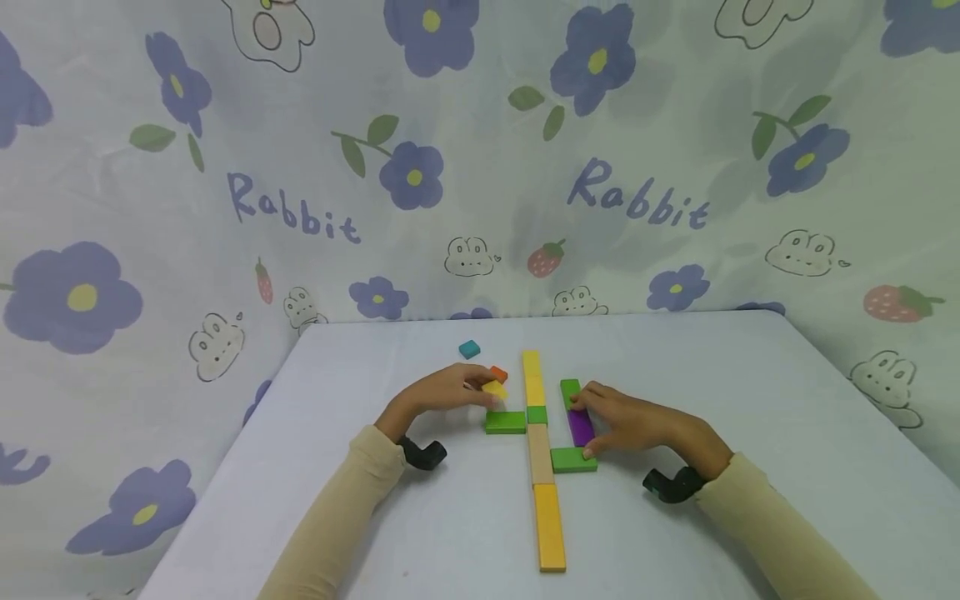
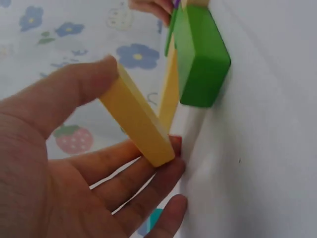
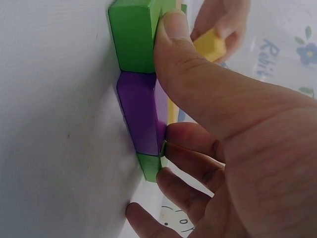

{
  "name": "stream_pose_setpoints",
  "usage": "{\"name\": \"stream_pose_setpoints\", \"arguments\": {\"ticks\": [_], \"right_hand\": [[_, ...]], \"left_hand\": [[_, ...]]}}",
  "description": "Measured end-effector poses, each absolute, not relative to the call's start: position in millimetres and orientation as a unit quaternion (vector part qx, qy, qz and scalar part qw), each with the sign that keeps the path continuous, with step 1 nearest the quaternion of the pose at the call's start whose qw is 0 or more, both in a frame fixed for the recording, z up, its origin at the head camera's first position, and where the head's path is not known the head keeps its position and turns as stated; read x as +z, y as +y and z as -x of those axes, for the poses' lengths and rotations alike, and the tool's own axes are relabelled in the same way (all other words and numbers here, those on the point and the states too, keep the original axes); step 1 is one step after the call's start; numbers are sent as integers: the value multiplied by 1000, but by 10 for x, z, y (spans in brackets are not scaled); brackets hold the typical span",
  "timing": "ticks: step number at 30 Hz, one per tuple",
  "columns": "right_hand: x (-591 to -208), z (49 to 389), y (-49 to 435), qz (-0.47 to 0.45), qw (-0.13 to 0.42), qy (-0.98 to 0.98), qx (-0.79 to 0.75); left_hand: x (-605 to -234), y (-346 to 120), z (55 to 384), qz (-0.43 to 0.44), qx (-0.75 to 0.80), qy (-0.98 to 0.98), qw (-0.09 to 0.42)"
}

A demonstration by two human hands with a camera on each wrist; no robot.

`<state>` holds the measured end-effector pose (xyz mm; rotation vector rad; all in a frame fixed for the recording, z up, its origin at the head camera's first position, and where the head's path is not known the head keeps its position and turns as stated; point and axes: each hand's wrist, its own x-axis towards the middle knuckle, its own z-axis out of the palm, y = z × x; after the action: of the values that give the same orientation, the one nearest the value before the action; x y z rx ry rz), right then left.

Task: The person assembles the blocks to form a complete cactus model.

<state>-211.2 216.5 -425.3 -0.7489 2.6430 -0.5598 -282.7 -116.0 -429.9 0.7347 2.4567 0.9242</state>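
My left hand (image 1: pixel 452 388) pinches a small yellow block (image 2: pixel 134 118) between thumb and fingers, raised off the table. Just below it lies a green block (image 1: pixel 505 423), left of a line of blocks. On the right, the thumb of my right hand (image 1: pixel 633 419) rests on another green block (image 1: pixel 570 460), while its bent fingers touch near where a purple block (image 3: pixel 140 111) meets a farther green block (image 1: pixel 570 390). The purple block touches both green ones end to end.
The line runs away from me: an orange-yellow block (image 1: pixel 550 529), a tan block (image 1: pixel 541 454), a short green block (image 1: pixel 536 414) and a long yellow block (image 1: pixel 533 377). Beyond the left hand lie an orange-red block (image 1: pixel 499 374) and a teal block (image 1: pixel 469 349) on the white table (image 1: pixel 450 533).
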Motion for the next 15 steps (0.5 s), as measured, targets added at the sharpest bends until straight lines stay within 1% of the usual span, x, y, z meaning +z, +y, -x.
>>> {"name": "stream_pose_setpoints", "arguments": {"ticks": [5, 7, 15], "right_hand": [[-4275, 2107, 2144, 269, 167, 928, -197], [-4280, 2107, 2142, 272, 167, 927, -196], [-4275, 2124, 2180, 270, 161, 930, -188]], "left_hand": [[-4356, -1182, 2911, -238, 289, 912, 165], [-4383, -1189, 2926, -235, 283, 916, 158], [-4456, -1190, 2973, -254, 289, 908, 167]]}}
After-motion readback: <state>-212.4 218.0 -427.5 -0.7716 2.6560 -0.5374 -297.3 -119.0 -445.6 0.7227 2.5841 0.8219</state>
